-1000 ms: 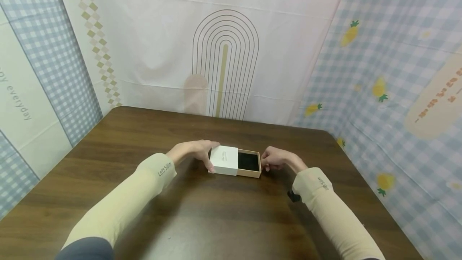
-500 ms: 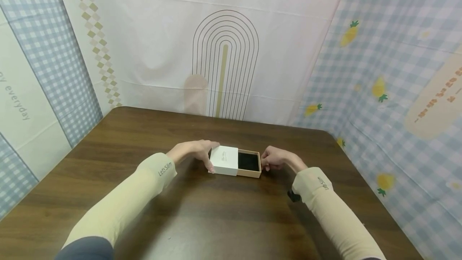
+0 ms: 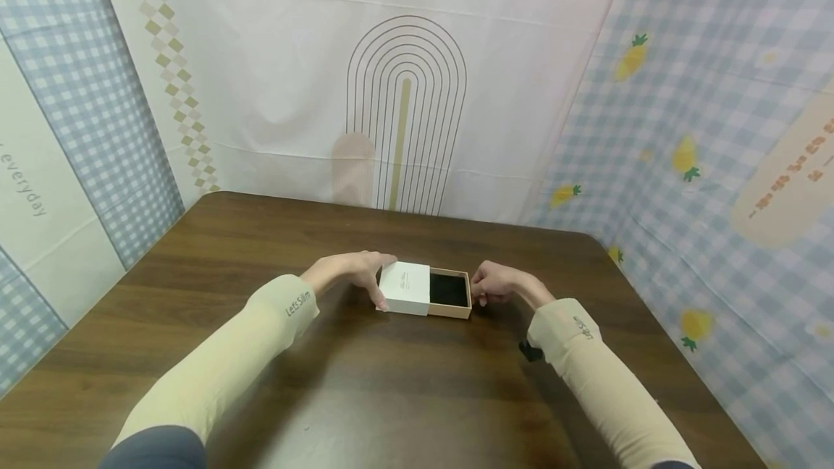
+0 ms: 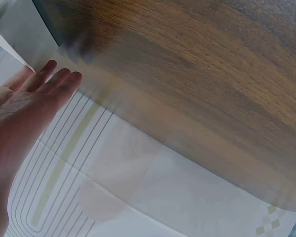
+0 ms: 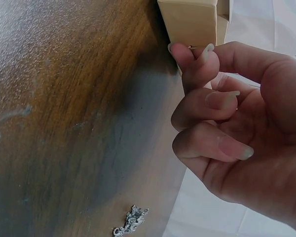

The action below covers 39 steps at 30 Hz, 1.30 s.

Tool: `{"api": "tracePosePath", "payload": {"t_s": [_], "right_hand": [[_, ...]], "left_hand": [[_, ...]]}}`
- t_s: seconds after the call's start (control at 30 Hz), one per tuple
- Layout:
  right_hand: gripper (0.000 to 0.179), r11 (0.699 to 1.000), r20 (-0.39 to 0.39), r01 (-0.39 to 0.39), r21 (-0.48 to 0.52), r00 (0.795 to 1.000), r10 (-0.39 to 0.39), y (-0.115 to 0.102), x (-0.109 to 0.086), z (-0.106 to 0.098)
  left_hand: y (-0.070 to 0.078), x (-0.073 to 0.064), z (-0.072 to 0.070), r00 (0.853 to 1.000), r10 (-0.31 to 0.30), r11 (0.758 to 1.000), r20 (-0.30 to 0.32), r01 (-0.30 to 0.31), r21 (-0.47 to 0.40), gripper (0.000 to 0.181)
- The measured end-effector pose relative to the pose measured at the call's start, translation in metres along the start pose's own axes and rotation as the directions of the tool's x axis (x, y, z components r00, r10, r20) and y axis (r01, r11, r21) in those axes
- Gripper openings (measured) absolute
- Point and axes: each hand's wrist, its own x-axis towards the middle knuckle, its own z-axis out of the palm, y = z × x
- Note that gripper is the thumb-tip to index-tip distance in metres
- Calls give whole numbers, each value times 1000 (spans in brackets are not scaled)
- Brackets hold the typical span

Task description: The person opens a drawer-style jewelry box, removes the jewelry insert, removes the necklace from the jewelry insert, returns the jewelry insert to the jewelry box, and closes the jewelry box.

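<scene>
A white box sleeve [image 3: 405, 286] with small print on top lies on the table, its inner drawer [image 3: 449, 313] pulled partway out to the right. The drawer has tan walls and a black lining [image 3: 449, 289]. My left hand [image 3: 362, 271] holds the sleeve's left end, thumb on the near side and fingers on the far side; in the left wrist view the fingers lie along the pale sleeve [image 4: 27, 29]. My right hand [image 3: 498, 284] pinches at the middle of the drawer's right end. Thumb and index fingertips meet there in the right wrist view, against the tan end wall [image 5: 192, 22], other fingers curled.
A small silvery chain [image 5: 131, 220] lies on the brown wooden table [image 3: 391, 375], near the right hand in the right wrist view. Printed cloth hangings [image 3: 274, 93] stand behind the table and along both sides.
</scene>
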Motion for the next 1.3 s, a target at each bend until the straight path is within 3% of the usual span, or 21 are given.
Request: {"api": "tracePosePath", "payload": {"t_s": [0.53,0.97,1.3], "right_hand": [[25,999,-15,45,-19,999,-46,-9,3,4],[24,1000,-38,18,-8,999,-18,-19,10,7],[24,999,-36,43,-7,998,-43,-22,16,12]], "left_hand": [[-1,1,0,1000,-16,1000,-1,16,-12,105],[1,1,-3,1000,-7,1000,-2,7,0,103],[0,-1,-1,1000,-14,1000,8,14,-16,105]]}}
